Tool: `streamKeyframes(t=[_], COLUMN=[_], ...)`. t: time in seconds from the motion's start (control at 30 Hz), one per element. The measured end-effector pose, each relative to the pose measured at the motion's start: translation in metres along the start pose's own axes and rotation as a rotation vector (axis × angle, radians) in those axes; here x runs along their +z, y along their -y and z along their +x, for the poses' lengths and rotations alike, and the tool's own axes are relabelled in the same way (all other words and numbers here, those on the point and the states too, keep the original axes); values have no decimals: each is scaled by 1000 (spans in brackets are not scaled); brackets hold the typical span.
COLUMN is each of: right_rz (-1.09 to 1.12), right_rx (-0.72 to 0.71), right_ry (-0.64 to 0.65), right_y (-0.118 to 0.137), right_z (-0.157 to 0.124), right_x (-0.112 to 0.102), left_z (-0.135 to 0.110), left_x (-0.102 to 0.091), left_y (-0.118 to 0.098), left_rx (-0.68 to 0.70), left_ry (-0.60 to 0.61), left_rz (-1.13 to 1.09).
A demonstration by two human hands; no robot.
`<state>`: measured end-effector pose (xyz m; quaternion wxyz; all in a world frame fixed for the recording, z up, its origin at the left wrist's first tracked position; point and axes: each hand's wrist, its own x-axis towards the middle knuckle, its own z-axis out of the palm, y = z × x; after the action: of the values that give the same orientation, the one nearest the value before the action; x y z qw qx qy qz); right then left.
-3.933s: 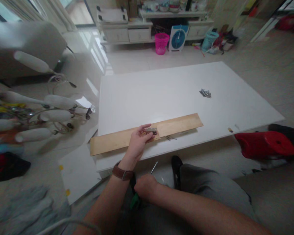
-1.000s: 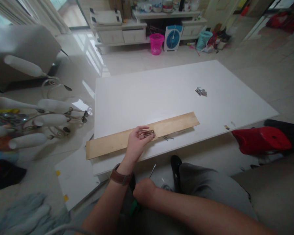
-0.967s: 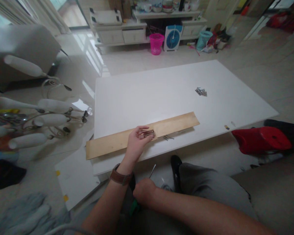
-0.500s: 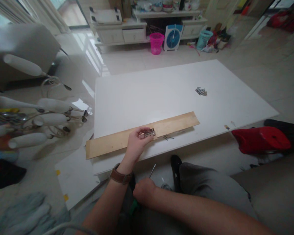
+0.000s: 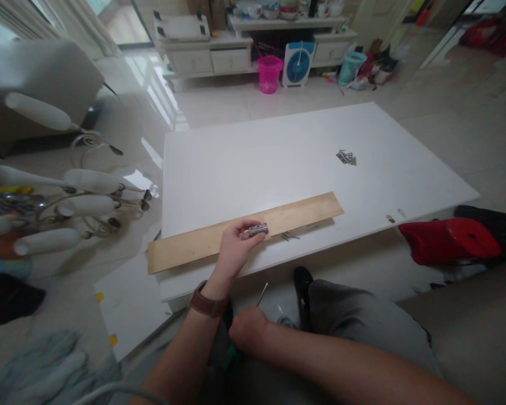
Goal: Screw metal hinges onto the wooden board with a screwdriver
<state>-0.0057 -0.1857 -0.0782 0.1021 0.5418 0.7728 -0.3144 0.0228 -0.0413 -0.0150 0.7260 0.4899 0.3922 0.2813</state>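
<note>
My left hand [image 5: 235,243], with a brown strap at the wrist, pinches a metal hinge [image 5: 258,229] between thumb and fingers. The hinge is over a long wooden plank [image 5: 185,247], which lies across the near side of a white board [image 5: 244,169]; whether it touches the plank I cannot tell. Low in front of my body, my right hand [image 5: 249,330] is closed round a screwdriver [image 5: 262,293]. Its thin metal shaft points up and away, and a bit of green shows below the fist. More hinges [image 5: 346,157] lie in a small heap on the board's far right.
Several thin metal pieces [image 5: 289,236] stick out beside the plank's near edge. To the right is a red stool [image 5: 451,241]. White-handled items [image 5: 88,205] crowd the left side. A pink basket [image 5: 269,74] and a blue fan [image 5: 298,64] stand by the far cabinet.
In my left hand the hinge has folded from spread leaves into a narrower shape. My right hand and the screwdriver are nearly still, and the plank has stayed in place.
</note>
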Motion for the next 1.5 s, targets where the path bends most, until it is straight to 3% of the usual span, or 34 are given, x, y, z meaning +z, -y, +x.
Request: streamKeyframes(t=[0.2,0.77,1.5], right_rz=[47,77,60], right_rx=[3,17,4], right_ry=[172,281,242], right_y=[1,4,2], right_z=[-2,-5,-5], right_x=[-7,-23,-17], left_z=[0,0,-1], left_x=[1,1,0], left_y=[-1,0,1], left_rx=[0,5,-2], left_ry=[-2,-18,-49], left_rz=[8,17,-32])
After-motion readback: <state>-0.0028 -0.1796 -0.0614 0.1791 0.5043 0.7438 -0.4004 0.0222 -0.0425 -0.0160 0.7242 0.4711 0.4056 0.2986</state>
